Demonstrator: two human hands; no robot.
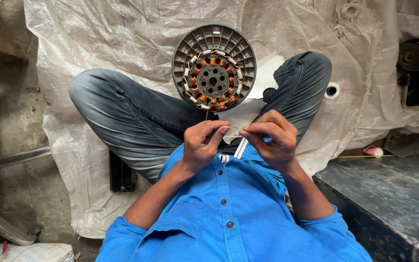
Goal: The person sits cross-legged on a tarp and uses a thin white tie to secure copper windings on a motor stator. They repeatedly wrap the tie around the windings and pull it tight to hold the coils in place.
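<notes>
A round grey motor stator [214,68] with copper windings rests against my crossed legs in dark jeans. A thin wire lead [206,114] runs down from its lower edge to my hands. My left hand [201,142] pinches the wire between thumb and fingers just below the stator. My right hand [272,139] is closed beside it, pinching the same thin wire and a narrow white strip [241,147] that hangs over my blue shirt. The two hands nearly touch at the fingertips.
I sit on a white plastic sheet [98,43] over a concrete floor. A dark bench top [389,194] is at the right. A white tape roll [332,90], a small pink-and-white item [372,151] and a dark machine part [415,56] lie further right. A black block [120,172] sits under my thigh.
</notes>
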